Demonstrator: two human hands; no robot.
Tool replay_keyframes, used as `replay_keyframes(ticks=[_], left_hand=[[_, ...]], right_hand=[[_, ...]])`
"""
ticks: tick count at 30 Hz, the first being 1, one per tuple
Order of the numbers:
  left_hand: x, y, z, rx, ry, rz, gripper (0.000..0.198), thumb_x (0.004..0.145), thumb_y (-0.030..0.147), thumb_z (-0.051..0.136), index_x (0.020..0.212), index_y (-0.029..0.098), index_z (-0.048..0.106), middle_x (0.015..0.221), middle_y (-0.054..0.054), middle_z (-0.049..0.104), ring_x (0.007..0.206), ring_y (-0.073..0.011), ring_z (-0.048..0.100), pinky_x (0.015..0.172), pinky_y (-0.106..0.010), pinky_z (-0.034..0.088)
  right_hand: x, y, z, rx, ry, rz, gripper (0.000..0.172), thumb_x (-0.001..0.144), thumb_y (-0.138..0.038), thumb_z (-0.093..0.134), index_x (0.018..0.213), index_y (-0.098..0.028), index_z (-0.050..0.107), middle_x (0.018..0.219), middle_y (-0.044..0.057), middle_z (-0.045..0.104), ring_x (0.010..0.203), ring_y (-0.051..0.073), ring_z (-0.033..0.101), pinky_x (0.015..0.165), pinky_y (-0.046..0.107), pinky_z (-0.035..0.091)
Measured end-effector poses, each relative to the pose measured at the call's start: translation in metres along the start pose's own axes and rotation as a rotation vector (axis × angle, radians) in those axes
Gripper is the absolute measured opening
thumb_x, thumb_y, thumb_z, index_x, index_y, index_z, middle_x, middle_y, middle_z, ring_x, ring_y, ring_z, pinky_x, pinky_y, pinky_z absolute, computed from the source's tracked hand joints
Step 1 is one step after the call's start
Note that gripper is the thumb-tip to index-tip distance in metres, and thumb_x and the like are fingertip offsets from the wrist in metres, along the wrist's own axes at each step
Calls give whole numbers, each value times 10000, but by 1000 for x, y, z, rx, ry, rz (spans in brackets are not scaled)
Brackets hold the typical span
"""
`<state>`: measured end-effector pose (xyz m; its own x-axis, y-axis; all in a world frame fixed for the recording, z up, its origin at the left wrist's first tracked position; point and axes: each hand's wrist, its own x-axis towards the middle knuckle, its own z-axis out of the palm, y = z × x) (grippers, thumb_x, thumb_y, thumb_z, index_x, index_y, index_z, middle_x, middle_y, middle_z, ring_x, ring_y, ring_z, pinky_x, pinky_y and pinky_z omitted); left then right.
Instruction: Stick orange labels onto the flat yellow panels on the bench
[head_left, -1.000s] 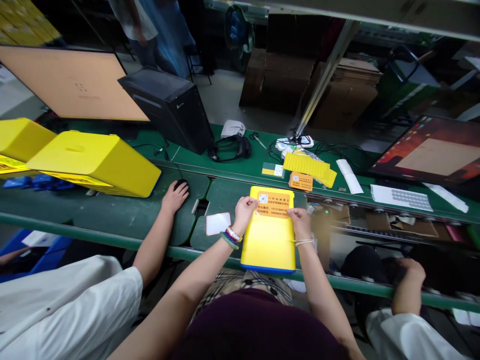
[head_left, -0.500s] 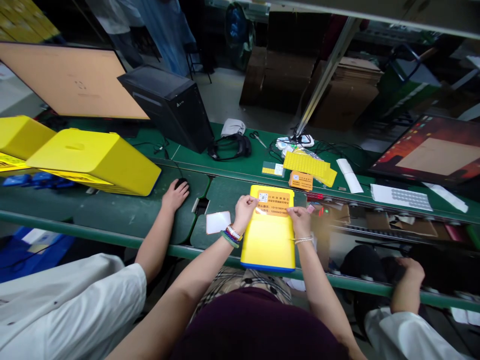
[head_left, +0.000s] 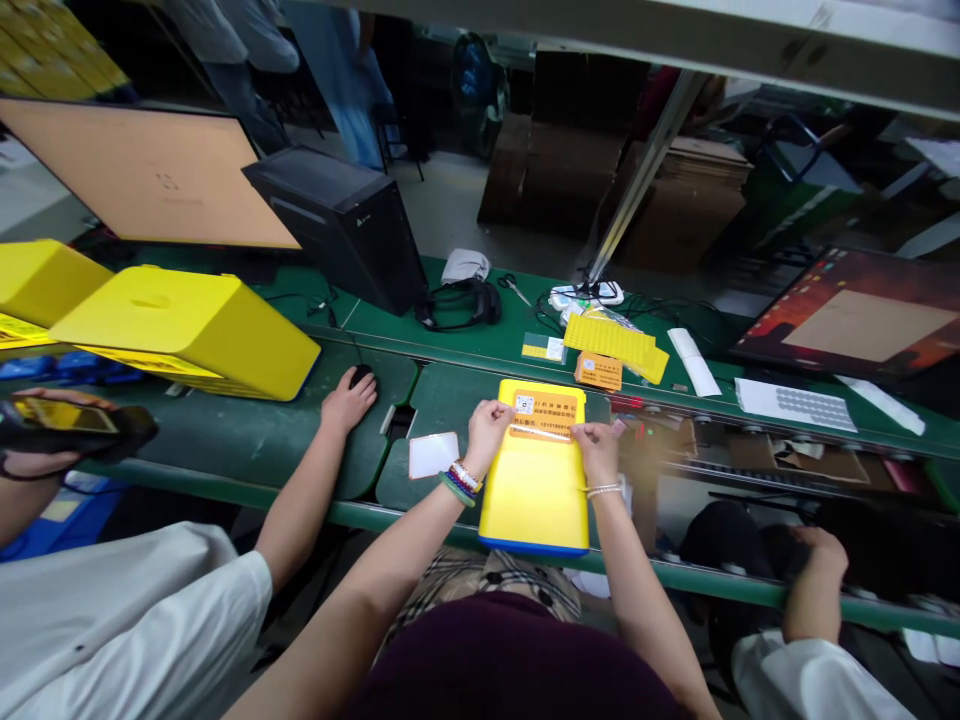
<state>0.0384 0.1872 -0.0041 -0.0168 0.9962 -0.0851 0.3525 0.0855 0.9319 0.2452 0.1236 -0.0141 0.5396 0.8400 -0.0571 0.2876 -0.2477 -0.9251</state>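
In front of me a yellow box with a blue lower edge lies on the green bench. An orange label with a QR code and black print lies across its far end. My left hand pinches the label's left edge. Its right corner is between the closed fingers of my right hand. Whether the label's near edge touches the box, I cannot tell. A white rectangular sheet rests on the bench left of the box.
Beyond the box are a stack of orange labels and yellow sticker sheets. A co-worker's hand rests on a mouse on the left, near large yellow boxes. On the right, another person's hand is near the bench edge.
A co-worker's hand with a dark handheld device has come into view at the left. My hands stay on the label at nearly the same place; the view has tilted slightly.
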Motion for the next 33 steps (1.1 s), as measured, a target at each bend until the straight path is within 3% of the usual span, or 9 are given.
replay_keyframes(ticks=[14,28,33], left_hand=[[-1,5,-2,162,-22,-85,244,798,420,585,646,229,597,772,-2,604,795,-195,575,739,-353,437],[-2,4,-5,25,-3,26,221,801,352,595,607,249,570,728,-57,585,766,-217,557,724,-360,441],[-5,7,8,57,4,38,238,803,378,583,603,250,570,713,-41,585,745,-203,563,700,-345,447]], right_hand=[[-2,-3,2,-24,32,-29,323,700,-488,646,638,-173,672,743,65,613,780,211,509,770,333,373],[-2,-3,1,-36,35,-9,319,698,-486,648,661,-171,679,794,78,634,807,210,512,768,327,373],[-1,0,1,-31,42,-16,344,689,-508,644,667,-167,681,767,73,614,806,211,505,761,330,377]])
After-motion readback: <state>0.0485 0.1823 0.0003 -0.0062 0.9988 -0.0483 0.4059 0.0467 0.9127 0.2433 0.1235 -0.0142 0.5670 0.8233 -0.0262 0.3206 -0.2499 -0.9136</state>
